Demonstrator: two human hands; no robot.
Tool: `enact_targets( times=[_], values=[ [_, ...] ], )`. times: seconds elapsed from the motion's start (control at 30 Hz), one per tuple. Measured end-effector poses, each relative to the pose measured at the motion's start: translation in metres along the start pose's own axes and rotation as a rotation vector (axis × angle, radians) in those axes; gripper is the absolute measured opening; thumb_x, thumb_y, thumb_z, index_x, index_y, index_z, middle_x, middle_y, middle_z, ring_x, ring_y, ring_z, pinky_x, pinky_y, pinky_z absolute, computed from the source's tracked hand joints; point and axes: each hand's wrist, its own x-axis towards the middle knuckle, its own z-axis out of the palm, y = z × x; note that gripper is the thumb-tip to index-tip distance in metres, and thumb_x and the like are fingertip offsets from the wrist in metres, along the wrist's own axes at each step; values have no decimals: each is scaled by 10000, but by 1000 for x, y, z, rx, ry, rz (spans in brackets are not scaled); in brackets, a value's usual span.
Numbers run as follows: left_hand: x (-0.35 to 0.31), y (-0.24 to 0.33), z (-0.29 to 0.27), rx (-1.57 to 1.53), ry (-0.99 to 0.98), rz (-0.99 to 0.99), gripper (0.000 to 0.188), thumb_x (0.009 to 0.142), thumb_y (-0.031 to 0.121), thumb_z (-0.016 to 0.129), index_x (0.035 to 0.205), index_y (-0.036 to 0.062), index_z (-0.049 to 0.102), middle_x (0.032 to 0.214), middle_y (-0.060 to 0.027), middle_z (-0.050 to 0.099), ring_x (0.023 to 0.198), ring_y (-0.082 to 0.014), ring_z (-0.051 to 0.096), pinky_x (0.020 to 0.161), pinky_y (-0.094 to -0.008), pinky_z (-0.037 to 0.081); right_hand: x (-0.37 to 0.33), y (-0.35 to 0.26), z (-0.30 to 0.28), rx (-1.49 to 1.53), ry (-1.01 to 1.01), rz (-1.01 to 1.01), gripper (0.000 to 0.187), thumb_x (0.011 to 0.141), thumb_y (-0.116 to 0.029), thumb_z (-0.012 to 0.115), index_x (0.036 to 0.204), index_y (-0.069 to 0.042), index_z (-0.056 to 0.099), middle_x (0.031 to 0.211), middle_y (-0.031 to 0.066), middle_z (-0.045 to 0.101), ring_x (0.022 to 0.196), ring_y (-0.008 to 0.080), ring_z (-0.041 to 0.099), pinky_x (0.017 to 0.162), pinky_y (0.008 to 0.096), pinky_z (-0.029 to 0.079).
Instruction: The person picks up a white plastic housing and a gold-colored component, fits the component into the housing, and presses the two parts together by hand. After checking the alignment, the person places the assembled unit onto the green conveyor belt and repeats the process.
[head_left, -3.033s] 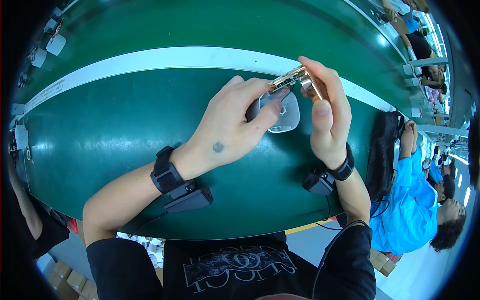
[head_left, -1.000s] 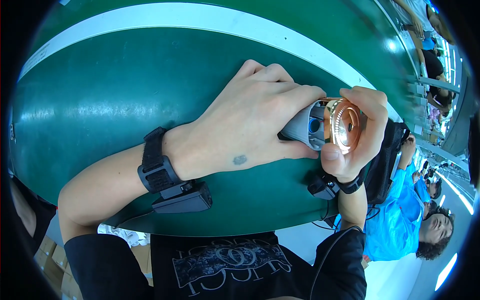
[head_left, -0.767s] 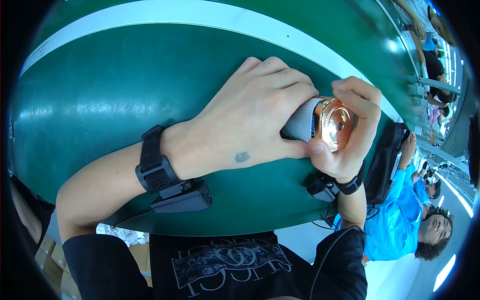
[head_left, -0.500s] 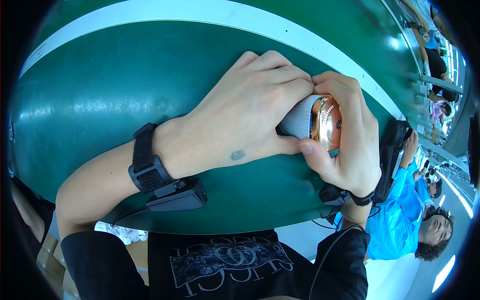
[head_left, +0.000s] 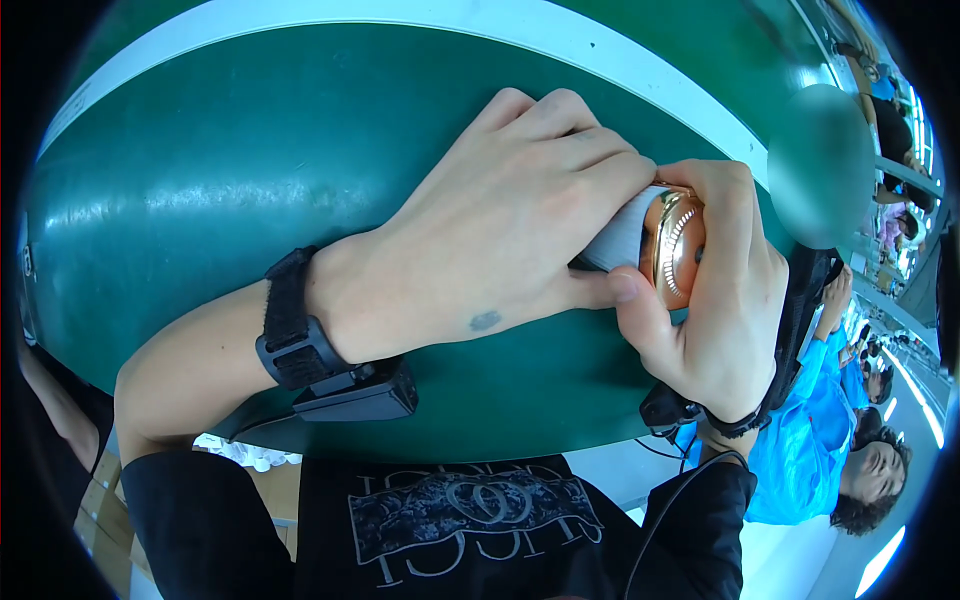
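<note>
My left hand point(head_left: 500, 225) is closed round the grey, finely ribbed body of a small rounded device point(head_left: 620, 238); its exact kind I cannot make out. Over the other end, my right hand point(head_left: 735, 290) grips a shiny copper-gold cap point(head_left: 677, 250) with a ring of small slots and a dark spot. The right thumb presses near the seam between cap and body, close to the left thumb. A dark band shows at that seam. The left fingertips, and much of the body, are hidden behind the hands. Both hands are above the green work surface point(head_left: 230, 280).
A white strip point(head_left: 400, 15) curves across the far side of the green surface. A black box is strapped at my left wrist point(head_left: 360, 390), with a cable. At the right sits a person in blue point(head_left: 790, 440). Cardboard boxes point(head_left: 105, 520) stand at the lower left.
Both hands and the device have moved slightly right. The right thumb has shifted onto the seam, and the cap's face is turned a little further away to the right.
</note>
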Motion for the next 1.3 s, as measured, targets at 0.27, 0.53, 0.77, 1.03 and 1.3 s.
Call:
enact_targets(
  times=[0.27,0.53,0.77,1.03,1.3],
  values=[
    [-1,-2,2,35,147,57,594,718,236,831,1248,46,642,1218,-67,680,1164,-260,570,967,-397,400,7,3,4,36,24,-16,581,796,-332,794,1232,-23,565,1067,148,607,848,323,687,685,392,567],
    [-5,3,-4,-5,87,-23,573,740,276,823,1232,45,640,1113,-77,682,1115,-251,591,983,-392,381,-3,0,8,45,255,-135,640,737,-273,861,1279,-29,625,1127,151,624,932,306,694,742,386,588],
    [-3,-1,2,25,150,20,581,742,316,835,1226,55,649,1050,-71,690,1085,-234,596,987,-403,377,-3,15,18,29,400,-238,609,778,-307,857,1272,-4,670,1134,175,633,941,292,677,759,373,579],
    [-6,-2,2,62,124,-5,588,727,314,857,1230,81,658,1046,-64,682,1081,-224,592,977,-406,376,-4,20,32,168,670,-201,661,931,-543,699,1208,56,667,1109,203,633,952,294,649,798,365,546],
    [-5,1,2,71,102,-8,609,733,335,864,1251,92,656,1079,-61,682,1092,-220,584,967,-402,372,-5,9,30,144,702,-117,805,968,-661,564,1259,88,591,1135,222,629,989,288,648,855,369,539]
  ],
)
